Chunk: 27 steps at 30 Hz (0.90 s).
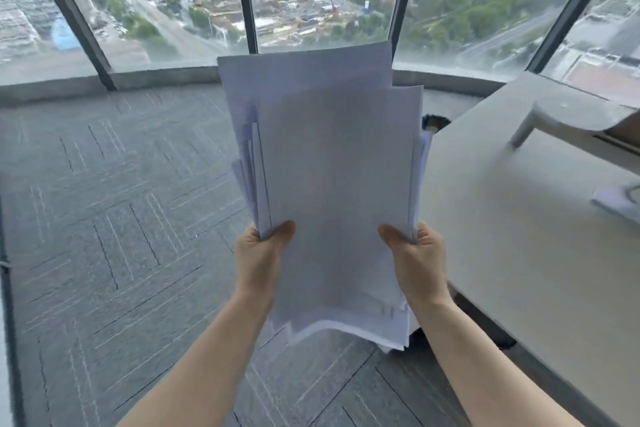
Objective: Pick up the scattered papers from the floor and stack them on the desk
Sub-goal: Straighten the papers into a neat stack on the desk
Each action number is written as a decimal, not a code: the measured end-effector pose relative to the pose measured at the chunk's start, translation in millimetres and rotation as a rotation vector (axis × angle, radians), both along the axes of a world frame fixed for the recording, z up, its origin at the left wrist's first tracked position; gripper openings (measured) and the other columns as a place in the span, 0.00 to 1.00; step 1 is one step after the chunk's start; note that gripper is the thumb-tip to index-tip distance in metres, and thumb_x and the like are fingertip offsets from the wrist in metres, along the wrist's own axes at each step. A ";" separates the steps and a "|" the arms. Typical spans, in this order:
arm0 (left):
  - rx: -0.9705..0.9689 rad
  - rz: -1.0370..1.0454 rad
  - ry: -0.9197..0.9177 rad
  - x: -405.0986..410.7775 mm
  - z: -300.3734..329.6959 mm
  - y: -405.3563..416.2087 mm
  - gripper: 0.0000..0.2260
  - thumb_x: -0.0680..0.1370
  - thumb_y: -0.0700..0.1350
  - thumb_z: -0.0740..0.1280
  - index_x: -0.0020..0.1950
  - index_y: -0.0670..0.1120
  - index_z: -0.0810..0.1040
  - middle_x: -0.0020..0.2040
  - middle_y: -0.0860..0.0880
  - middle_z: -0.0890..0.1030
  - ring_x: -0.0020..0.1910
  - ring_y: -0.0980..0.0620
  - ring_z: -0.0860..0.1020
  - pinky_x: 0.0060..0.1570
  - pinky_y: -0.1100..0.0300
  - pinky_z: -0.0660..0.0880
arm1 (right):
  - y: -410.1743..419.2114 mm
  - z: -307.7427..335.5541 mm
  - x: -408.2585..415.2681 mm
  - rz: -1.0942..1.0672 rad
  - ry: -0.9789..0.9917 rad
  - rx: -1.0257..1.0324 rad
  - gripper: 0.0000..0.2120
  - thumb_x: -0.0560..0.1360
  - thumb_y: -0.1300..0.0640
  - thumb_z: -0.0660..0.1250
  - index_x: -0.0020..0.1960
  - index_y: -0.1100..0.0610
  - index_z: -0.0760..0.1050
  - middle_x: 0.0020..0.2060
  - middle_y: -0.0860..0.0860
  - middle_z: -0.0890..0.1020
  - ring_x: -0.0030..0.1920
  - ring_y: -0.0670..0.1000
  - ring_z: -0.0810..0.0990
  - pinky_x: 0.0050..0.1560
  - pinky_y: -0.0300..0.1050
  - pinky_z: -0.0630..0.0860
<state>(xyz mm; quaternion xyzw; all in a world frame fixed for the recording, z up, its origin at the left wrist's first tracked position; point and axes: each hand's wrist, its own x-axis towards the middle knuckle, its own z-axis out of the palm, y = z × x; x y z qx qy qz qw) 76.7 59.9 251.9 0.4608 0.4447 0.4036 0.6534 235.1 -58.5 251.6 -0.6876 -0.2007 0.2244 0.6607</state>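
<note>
- Grey patterned carpet (114,218) under curved windows (156,0); pale desk (519,236) right of the papers.
- Papers (332,184): uneven white sheaf, held upright in the air, left of the desk edge, not touching it.
- My left hand (259,253): grip clamped on the papers' left edge.
- My right hand (419,256): grip clamped on the right edge.

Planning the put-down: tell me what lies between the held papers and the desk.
Nothing: the papers nearly meet the desk edge in the head view.
</note>
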 end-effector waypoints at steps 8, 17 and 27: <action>0.066 -0.153 -0.036 106.5 50.2 -40.9 0.08 0.73 0.36 0.70 0.35 0.45 0.79 0.32 0.50 0.80 0.32 0.54 0.79 0.33 0.59 0.75 | -61.4 32.9 86.9 -0.202 -0.062 0.078 0.07 0.73 0.63 0.72 0.43 0.68 0.77 0.36 0.52 0.78 0.38 0.49 0.73 0.40 0.46 0.69; 0.130 -0.255 0.015 220.4 73.8 -80.4 0.05 0.72 0.37 0.72 0.37 0.44 0.80 0.32 0.52 0.81 0.32 0.54 0.78 0.34 0.60 0.74 | -115.7 49.4 181.0 -0.352 -0.083 0.131 0.09 0.75 0.64 0.70 0.37 0.57 0.77 0.30 0.43 0.76 0.33 0.43 0.71 0.35 0.40 0.68; 0.154 -0.371 0.024 315.3 68.2 -123.9 0.03 0.70 0.38 0.73 0.40 0.42 0.81 0.37 0.45 0.79 0.37 0.50 0.75 0.38 0.58 0.70 | -172.1 44.1 240.9 -0.561 -0.062 0.239 0.11 0.75 0.67 0.70 0.44 0.50 0.80 0.35 0.42 0.82 0.37 0.41 0.77 0.40 0.34 0.74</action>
